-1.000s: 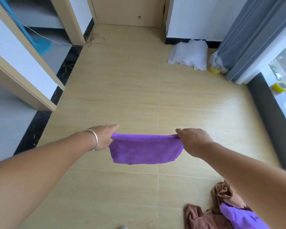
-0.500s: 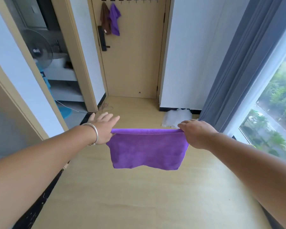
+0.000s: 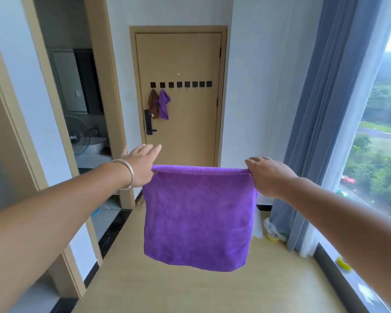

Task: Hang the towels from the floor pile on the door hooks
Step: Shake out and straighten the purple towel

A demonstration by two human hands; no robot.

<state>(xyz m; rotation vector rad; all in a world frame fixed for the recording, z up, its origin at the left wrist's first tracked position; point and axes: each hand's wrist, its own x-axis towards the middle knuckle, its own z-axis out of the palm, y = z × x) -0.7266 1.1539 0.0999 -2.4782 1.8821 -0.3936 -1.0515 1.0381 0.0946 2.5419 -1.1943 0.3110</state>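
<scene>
— Two hands, one towel: we have the purple towel (image 3: 196, 218) stretched out at the centre of the frame, its top edge running level from left to right and the rest hanging straight down below it.

— Who has which corner?

— Our right hand (image 3: 270, 177) has its fingers curled over the right corner, gripping it. Our left hand (image 3: 140, 164) is at the left corner with the fingers stretched forward and nearly straight; we think the thumb pins the cloth from beneath, but the hand itself hides that contact, so we cannot be sure.

— And the hooks?

— Straight ahead and higher, in the upper middle of the frame. The row of black hooks (image 3: 181, 85) crosses the door (image 3: 185, 132) side to side, parallel to the towel's stretched edge. The two leftmost are taken, by a brown towel (image 3: 153, 103) and a small purple towel (image 3: 164, 107). The free ones begin just right of those.

— So what does the move turn on?

— We judge the towel must go forward and up, well apart from the door as it is now. Its left corner, under our left hand, lies closer to the line of the first free hook, so that hand looks the likelier one to lead, though either corner could be hooked.

— Anything beside us?

— Grey curtain (image 3: 321, 123) at the right, open doorway (image 3: 77, 109) at the left.
</scene>
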